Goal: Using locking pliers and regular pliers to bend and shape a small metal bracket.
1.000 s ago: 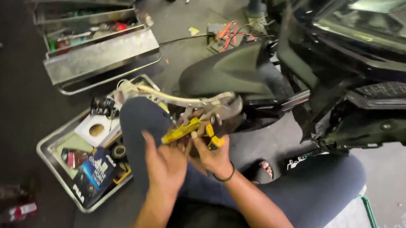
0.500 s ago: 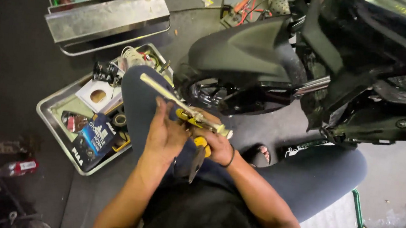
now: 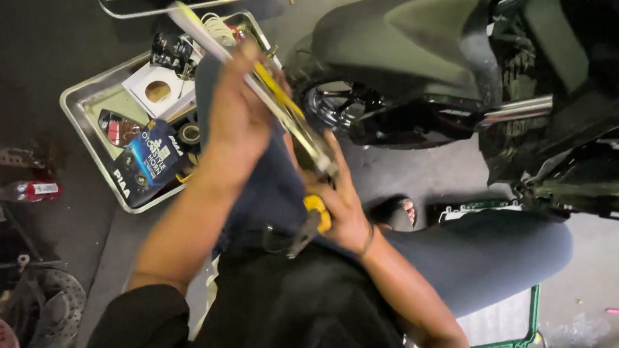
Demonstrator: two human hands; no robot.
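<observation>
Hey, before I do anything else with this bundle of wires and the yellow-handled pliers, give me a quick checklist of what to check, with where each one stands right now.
1. Left hand grips the long pale yellow-and-white wire bundle: ok, fingers wrapped around it.
2. Right hand has the yellow-handled pliers: ok, handles in the palm, tip pointing down toward the lap.
3. Pliers' jaws open or shut: cannot tell, blurred.
4. Bundle clear of the black motorcycle front fender: ok, apart from it.
5. Metal parts tray within reach beside the left knee: ok.
6. Wire ends free of snags: cannot tell, the far end is motion-blurred over the tray.
</observation>
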